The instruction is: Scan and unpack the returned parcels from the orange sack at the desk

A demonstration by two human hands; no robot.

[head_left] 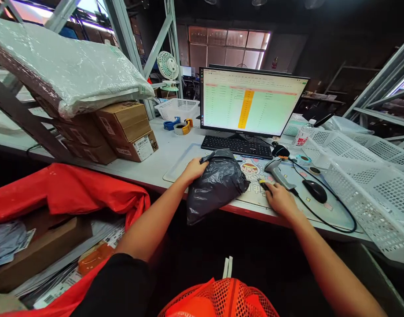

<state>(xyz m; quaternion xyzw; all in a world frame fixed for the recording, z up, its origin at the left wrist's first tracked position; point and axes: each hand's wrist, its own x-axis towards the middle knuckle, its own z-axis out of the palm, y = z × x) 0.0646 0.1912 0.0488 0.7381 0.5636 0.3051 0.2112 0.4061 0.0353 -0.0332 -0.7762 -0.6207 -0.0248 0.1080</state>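
My left hand (193, 171) grips the top of a black plastic bag (217, 187), which lies crumpled at the desk's front edge and hangs partly over it. My right hand (281, 200) rests on a printed desk mat (255, 174), its fingers closed on a small yellow-and-black item (263, 185). Just beyond those fingers lies a grey handheld barcode scanner (277, 172), and a black corded mouse (314, 191) sits to the right.
A monitor (255, 101) and keyboard (236, 146) stand ahead. Cardboard boxes (124, 132) and a plastic-wrapped package (65, 66) are at left, with tape rolls (182, 127) behind. White mesh baskets (370, 189) crowd the right. A red bag (70, 189) hangs below left.
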